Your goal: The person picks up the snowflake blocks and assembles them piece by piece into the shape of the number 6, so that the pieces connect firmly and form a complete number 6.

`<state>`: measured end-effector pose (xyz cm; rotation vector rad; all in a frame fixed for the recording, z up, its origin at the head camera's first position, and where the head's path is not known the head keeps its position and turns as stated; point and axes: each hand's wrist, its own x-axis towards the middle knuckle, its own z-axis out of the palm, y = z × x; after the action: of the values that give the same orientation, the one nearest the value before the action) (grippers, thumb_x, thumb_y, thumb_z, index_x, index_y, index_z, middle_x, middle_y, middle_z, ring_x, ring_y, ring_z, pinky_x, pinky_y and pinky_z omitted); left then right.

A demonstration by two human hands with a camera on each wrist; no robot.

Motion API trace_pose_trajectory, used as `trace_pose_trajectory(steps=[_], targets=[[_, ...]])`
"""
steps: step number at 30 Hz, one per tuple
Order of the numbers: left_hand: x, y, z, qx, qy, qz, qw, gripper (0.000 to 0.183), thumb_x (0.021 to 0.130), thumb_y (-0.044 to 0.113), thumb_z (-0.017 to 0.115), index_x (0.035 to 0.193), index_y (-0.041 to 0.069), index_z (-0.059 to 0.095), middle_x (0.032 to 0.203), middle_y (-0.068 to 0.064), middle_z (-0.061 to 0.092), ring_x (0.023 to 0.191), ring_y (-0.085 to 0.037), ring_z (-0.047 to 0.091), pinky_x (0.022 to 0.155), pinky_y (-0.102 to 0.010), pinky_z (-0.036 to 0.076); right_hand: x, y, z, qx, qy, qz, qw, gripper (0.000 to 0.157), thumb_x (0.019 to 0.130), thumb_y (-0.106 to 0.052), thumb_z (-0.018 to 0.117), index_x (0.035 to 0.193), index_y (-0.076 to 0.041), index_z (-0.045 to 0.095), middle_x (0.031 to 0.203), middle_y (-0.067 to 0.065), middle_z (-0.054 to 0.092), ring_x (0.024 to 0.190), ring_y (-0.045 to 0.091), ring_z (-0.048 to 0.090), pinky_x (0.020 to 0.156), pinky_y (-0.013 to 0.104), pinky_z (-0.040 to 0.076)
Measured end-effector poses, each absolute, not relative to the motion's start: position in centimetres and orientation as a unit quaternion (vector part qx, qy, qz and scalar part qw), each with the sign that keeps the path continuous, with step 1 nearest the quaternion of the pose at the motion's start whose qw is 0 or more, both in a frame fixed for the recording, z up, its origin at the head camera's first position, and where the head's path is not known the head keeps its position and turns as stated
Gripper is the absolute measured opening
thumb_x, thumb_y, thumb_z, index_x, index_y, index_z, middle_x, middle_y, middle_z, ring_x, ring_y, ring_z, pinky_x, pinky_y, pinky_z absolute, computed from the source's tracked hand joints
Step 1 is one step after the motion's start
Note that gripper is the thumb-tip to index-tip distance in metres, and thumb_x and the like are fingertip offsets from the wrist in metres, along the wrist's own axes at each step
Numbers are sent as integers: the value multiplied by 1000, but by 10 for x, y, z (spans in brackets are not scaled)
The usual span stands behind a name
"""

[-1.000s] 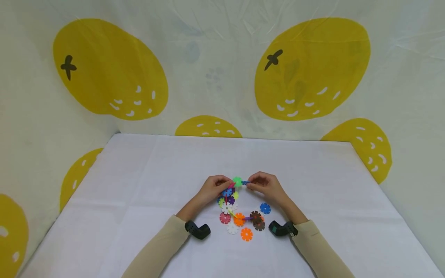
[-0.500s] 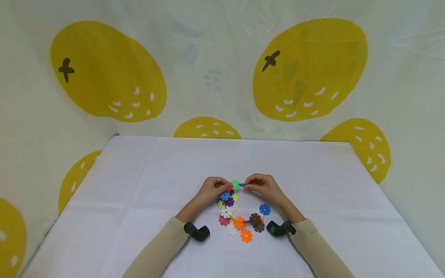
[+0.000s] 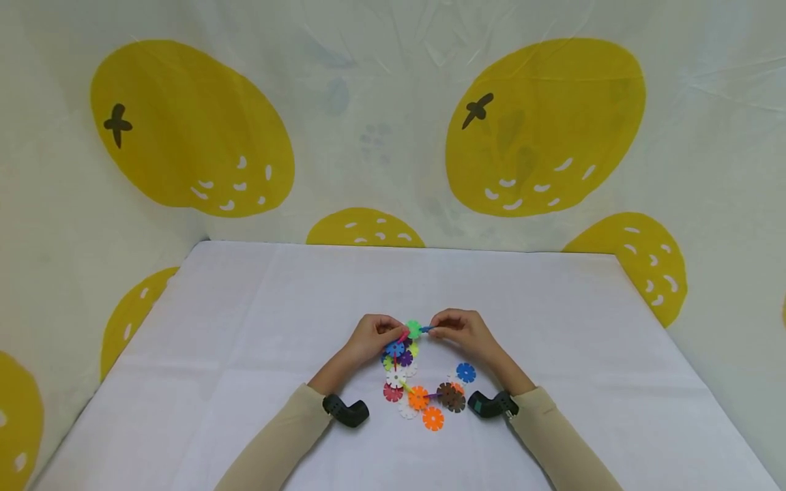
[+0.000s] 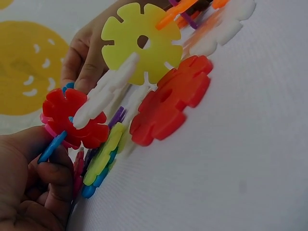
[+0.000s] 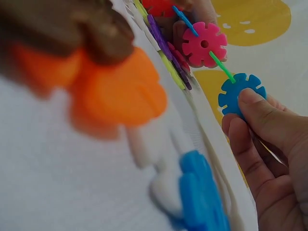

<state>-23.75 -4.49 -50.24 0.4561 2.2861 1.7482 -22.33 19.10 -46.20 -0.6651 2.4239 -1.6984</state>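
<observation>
While the right hand [image 3: 462, 329] pinches the blue disc [image 5: 229, 99] right of the green disc [image 3: 413, 330], thumb closed over it, the left hand [image 3: 372, 335] pinches the pink disc [image 5: 196, 50] left of green; the three line up hand to hand, the chain [image 3: 396, 377] trailing on green's near side.

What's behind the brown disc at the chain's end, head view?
Behind the front brown disc, parts of a second brown disc and an orange disc peek out. Their overlapped portions, and anything fully covered there, can't be seen.
</observation>
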Motion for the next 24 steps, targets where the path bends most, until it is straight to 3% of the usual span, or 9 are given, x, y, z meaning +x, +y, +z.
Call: trace_pose_trajectory(steps=[7, 17, 24], targets=[[-238, -46, -503, 145, 779, 600, 113, 20, 94, 12, 65, 97, -6, 72, 76, -4, 68, 60, -6, 49, 54, -18, 40, -225, 189, -467, -227, 790, -569, 36, 10, 87, 5, 68, 96, 10, 68, 94, 23, 69, 78, 5, 63, 74, 18, 53], [-236, -44, -498, 136, 781, 598, 113, 21, 93, 13, 66, 96, -6, 72, 74, -3, 67, 59, -6, 49, 53, -19, 40, -225, 185, -466, -248, 794, -554, 15, 8, 86, 8, 67, 94, 10, 69, 92, 23, 69, 79, 13, 63, 74, 18, 52], [-236, -44, -498, 119, 774, 611, 114, 20, 93, 14, 66, 98, -5, 72, 78, -4, 69, 60, -6, 51, 55, -19, 42, -222, 184, -460, -214, 794, -568, 38, 10, 88, 5, 67, 96, 11, 68, 95, 24, 68, 81, 9, 65, 76, 18, 53]])
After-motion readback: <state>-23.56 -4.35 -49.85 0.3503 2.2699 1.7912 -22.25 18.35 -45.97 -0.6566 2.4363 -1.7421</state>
